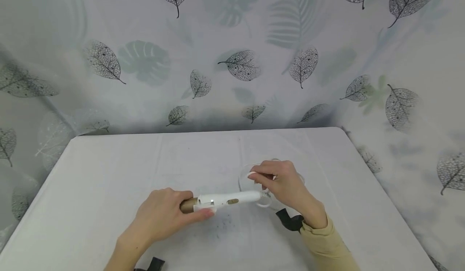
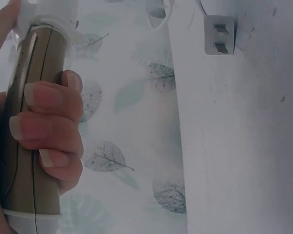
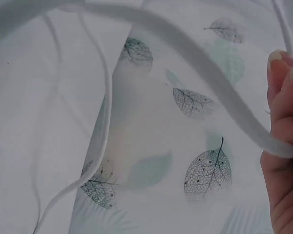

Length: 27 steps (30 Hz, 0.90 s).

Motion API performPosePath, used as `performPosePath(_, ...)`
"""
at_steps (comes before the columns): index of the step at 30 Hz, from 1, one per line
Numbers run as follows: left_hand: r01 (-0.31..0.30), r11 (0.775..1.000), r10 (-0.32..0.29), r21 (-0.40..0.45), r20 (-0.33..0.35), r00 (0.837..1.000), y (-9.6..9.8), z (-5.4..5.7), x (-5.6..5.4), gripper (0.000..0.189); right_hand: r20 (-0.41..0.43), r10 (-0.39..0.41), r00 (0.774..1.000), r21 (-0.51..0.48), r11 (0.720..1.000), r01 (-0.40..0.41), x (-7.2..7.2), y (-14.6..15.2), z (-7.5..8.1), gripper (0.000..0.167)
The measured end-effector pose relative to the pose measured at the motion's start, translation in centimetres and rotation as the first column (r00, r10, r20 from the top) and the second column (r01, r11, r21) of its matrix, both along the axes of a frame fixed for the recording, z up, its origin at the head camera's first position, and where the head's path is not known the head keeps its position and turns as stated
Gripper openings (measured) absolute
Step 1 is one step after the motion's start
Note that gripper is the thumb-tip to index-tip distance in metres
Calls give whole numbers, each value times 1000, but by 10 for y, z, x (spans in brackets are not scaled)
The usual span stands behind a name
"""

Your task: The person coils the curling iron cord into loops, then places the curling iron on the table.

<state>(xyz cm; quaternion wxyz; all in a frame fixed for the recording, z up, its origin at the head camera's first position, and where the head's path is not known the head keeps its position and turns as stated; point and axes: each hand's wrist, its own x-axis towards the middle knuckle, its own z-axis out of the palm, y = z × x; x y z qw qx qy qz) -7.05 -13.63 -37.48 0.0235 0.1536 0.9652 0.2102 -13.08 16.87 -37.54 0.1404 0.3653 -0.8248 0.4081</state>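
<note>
A white and gold curling iron (image 1: 221, 199) lies crosswise in front of me, its gold end to the left. My left hand (image 1: 163, 212) grips that end, the thumb stretched along the white part. In the left wrist view, curled fingers (image 2: 53, 129) wrap the gold section. From the iron's right end runs a white cord (image 3: 200, 56). My right hand (image 1: 287, 182) pinches it between thumb and fingertips, with loops of it around the hand. A white two-prong plug (image 2: 212, 41) shows over the table in the left wrist view.
The white table (image 1: 109, 174) has rounded far corners and some grey smudges below the iron. Leaf-printed cloth (image 1: 218, 40) hangs behind and along the sides. Black straps sit at both wrists, the right one (image 1: 290, 220) beside a beige sleeve (image 1: 327, 242).
</note>
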Motion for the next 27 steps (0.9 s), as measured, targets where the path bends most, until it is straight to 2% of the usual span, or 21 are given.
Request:
performPosePath(3, -43, 998, 45, -42, 41, 998, 1, 0, -2, 66, -21, -24, 999, -1, 1000, 24, 0, -2, 0, 13)
performPosePath(7, -68, 996, 71, -52, 71, 995, 1, -1, -4, 64, -26, -79, 997, -13, 997, 78, 1, -5, 0, 15)
performPosePath(11, -106, 992, 112, -69, 80, 991, 0, -1, -7, 63, 25, -128, 991, 19, 992, 127, 4, -8, 4, 12)
performPosePath(14, -138, 988, 145, -74, 103, 984, -2, 0, -9, 66, 103, -146, 984, 52, 989, 141, 7, -10, 7, 9)
performPosePath(20, -198, 977, 206, -76, 107, 973, -11, 2, -11, 66, 240, -74, 968, 9, 997, 74, 13, -11, 11, 6)
performPosePath(24, -218, 974, 221, -60, 50, 974, -15, 3, -11, 64, 235, -2, 972, -35, 999, 11, 15, -12, 12, 7)
performPosePath(27, -227, 973, 228, -46, 23, 973, -17, 3, -11, 64, 227, 3, 974, -31, 1000, 4, 15, -12, 12, 9)
